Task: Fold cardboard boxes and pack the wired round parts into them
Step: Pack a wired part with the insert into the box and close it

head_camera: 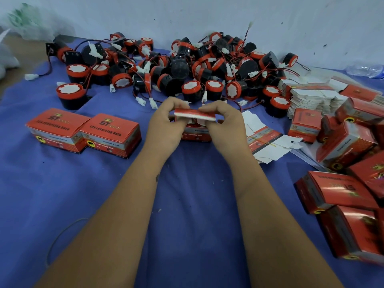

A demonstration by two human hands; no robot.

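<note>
Pinched between left hand (pixel 166 119) and right hand (pixel 223 121), red box's (pixel 195 133) top flap (pixel 195 117) is held lengthwise left-right; contents hidden.

We count two closed boxes (pixel 83 132) at the cloth's left edge, one box (pixel 195 125) in two hands, and too many round parts (pixel 166 65) to count.

- I see a blue cloth (pixel 104 194) spread over the whole work surface, speckled with small bits of debris.
- Behind it stands a pale wall (pixel 207 15), marked with dark flecks.
- Far left I make out crumpled clear plastic bags (pixel 31 23), one tinted green.
- At the far right edge a clear plastic bottle (pixel 365 70) lies on its side by the wall.
- A thin loop of wire (pixel 60 235) lies on the cloth, lower left.
</note>
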